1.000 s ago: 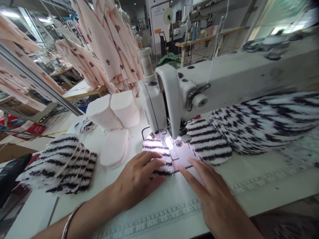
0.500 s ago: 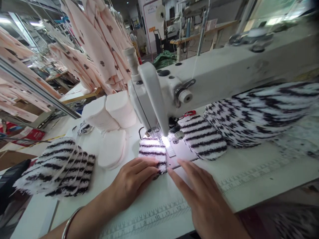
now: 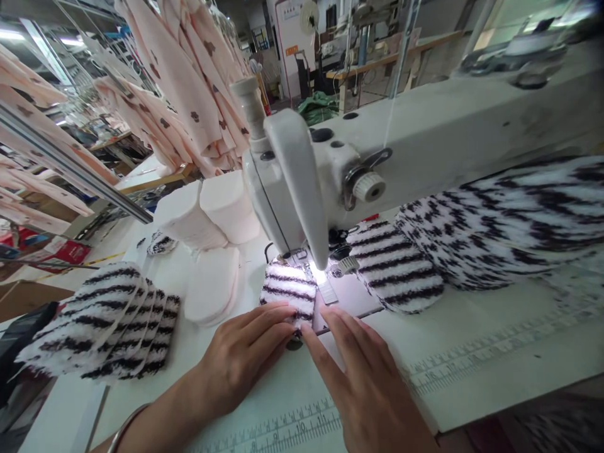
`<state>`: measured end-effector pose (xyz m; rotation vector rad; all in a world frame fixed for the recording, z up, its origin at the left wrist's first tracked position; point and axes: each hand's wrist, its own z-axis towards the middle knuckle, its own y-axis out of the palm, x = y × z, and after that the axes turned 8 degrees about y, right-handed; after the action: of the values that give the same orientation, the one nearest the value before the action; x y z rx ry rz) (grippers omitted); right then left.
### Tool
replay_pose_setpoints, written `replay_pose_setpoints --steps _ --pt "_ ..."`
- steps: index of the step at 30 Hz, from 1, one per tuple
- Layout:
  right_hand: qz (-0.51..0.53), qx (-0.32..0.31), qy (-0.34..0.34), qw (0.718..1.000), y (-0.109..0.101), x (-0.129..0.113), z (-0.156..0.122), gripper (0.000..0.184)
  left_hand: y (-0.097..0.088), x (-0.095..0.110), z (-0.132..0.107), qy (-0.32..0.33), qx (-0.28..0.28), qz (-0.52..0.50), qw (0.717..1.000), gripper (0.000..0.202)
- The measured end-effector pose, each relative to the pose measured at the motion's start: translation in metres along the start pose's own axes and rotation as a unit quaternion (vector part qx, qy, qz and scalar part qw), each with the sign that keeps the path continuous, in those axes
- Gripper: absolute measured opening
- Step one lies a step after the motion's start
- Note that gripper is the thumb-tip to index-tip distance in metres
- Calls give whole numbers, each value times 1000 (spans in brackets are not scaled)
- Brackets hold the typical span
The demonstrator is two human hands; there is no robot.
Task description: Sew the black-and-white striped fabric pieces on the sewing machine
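Observation:
A small black-and-white striped fleece piece (image 3: pixel 287 284) lies under the lit needle area of a white sewing machine (image 3: pixel 295 182). My left hand (image 3: pixel 248 352) rests on its lower left part with the fingers stretched out and close together. My right hand (image 3: pixel 361 371) is open, fingers spread. Its index fingertip touches or nearly touches the piece's lower right edge, while the other fingers lie on the bed beside it. The needle tip is hard to make out in the glare.
Striped pieces are piled at left (image 3: pixel 127 321); pale pink padded pieces (image 3: pixel 212 283) sit behind my left hand. Another striped piece (image 3: pixel 401 270) and a long fleece bundle (image 3: pixel 500 220) lie right, under the machine arm. A ruler strip (image 3: pixel 306 425) runs along the front table.
My right hand has moved left, bringing its index finger to the fleece's edge. My left hand and the fleece piece have barely moved. The view has shifted slightly.

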<state>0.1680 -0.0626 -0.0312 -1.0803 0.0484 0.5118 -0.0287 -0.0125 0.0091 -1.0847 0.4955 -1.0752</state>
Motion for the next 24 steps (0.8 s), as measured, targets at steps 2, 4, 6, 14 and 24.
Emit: replay_pose_setpoints --steps 2,4,6,14,24 --pt "5 -4 1 1000 -1 -3 2 55 -2 -2 2 3 6 6 1000 16" --pt "14 -7 5 1000 -1 -5 3 55 -3 -4 3 21 -1 8 1000 17" --pt "19 -6 13 1000 1 -7 3 55 -3 -7 2 38 -24 -4 999 18" --pt "-1 2 -4 1000 7 -4 0 51 4 -5 -6 -7 -32 -42 999 30" --pt "-49 6 -63 997 5 28 6 45 16 18 11 -12 -38 38 998 33"
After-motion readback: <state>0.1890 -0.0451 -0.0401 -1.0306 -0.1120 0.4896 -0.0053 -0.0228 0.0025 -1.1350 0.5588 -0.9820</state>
